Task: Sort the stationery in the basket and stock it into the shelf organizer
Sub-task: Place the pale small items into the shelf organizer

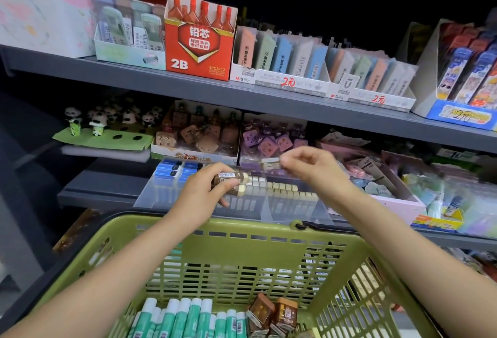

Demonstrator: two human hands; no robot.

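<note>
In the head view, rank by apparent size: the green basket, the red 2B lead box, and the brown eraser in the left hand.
1. Green basket, largest, though closest to the camera.
2. Red 2B lead box.
3. Brown eraser held by the left hand, smallest.

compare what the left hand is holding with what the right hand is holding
The left hand grips a stack of brown erasers lying roughly level; the right hand pinches one single eraser between its fingers. The stack sits low over the clear organizer; the single one is held higher and farther back. Both look like small brown-and-cream wrapped blocks.
</note>
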